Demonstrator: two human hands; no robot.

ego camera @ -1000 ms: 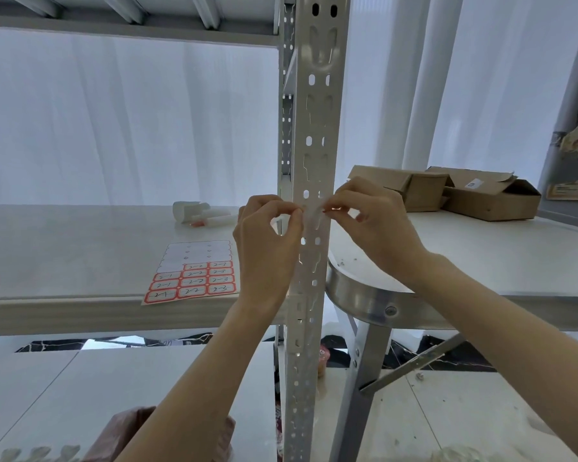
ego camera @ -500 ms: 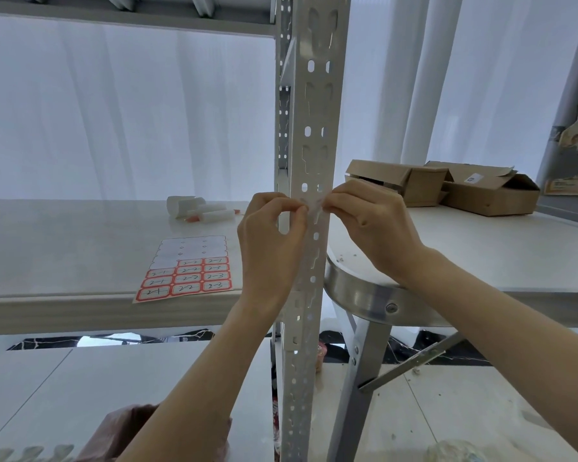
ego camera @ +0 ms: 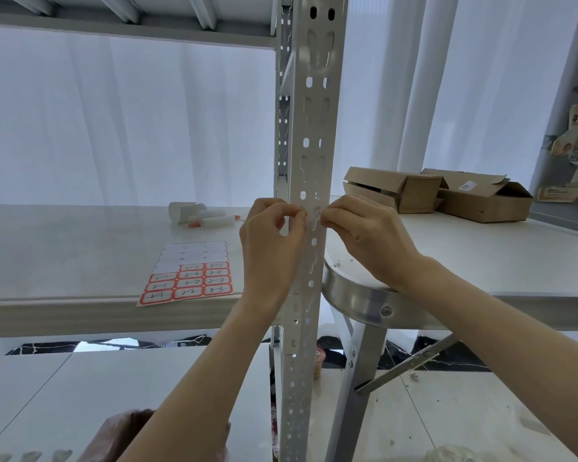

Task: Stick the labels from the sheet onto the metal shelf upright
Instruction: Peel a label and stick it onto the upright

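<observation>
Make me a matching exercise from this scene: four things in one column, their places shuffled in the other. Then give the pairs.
Things
1. label sheet
2. cardboard boxes
3. white tubes
4. small label

Places
A. on the table, right of the upright
B. pinched by the left hand and the right hand at the upright
C. flat near the front edge of the shelf board
D. lying farther back on the shelf board, behind the sheet

Pairs: 1-C, 2-A, 3-D, 4-B
</observation>
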